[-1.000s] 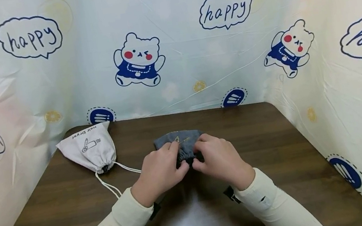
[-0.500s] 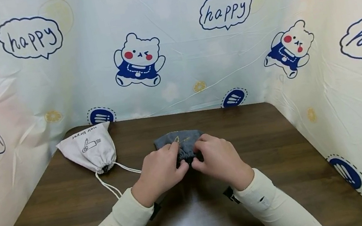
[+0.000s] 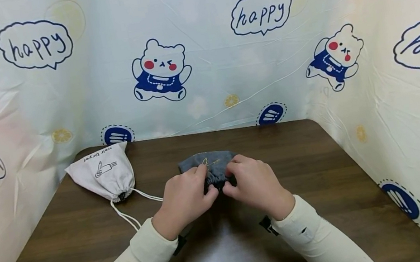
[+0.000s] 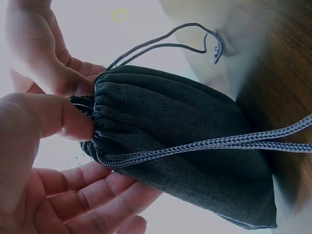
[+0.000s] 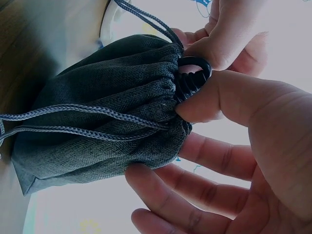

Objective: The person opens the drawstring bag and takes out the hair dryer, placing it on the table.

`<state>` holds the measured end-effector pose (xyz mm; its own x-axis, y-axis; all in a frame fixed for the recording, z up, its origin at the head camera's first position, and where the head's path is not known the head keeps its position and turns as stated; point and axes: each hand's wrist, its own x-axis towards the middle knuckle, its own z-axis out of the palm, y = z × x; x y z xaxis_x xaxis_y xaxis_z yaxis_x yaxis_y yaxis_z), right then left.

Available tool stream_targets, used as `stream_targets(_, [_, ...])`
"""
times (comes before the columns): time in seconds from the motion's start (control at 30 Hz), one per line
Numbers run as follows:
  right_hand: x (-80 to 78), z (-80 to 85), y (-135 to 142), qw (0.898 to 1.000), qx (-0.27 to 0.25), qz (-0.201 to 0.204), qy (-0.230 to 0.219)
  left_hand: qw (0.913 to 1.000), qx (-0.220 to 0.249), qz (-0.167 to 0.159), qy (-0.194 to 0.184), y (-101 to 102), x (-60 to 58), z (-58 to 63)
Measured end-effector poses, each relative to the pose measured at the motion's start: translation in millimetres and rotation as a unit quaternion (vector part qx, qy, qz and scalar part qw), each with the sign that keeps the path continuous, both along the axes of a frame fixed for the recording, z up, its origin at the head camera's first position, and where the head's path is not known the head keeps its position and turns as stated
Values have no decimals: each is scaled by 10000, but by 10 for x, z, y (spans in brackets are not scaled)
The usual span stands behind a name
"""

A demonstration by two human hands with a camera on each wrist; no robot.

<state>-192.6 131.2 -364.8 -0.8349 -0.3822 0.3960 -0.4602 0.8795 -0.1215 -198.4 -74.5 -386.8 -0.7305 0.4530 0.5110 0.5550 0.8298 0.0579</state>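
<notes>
A dark grey drawstring pouch (image 3: 218,161) with a yellow line drawing stands between the hands, its gathered mouth toward the person. My left hand (image 3: 184,195) pinches one side of that mouth, thumb (image 4: 73,119) on the gathers and fingers beneath. Opposite it, my right hand (image 3: 256,184) pinches the other side, its thumb (image 5: 204,102) pressed to the rim. Out of the mouth pokes a black ribbed end with a loop (image 5: 195,62), seen in the right wrist view; what else is inside is hidden. Grey braided cords (image 4: 209,144) hang from both sides of the pouch.
A white drawstring bag (image 3: 107,172) labelled "Hair Dryer" lies at the back left of the brown wooden table (image 3: 290,145). Its white cords (image 3: 126,215) trail toward my left forearm. A printed curtain (image 3: 206,58) encloses the back and sides.
</notes>
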Motion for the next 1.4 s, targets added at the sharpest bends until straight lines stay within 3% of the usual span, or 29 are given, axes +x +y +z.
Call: stream_targets(1.4, [-47, 62, 75, 9994, -64, -165, -300, 9997, 209, 107, 46, -32, -13, 37])
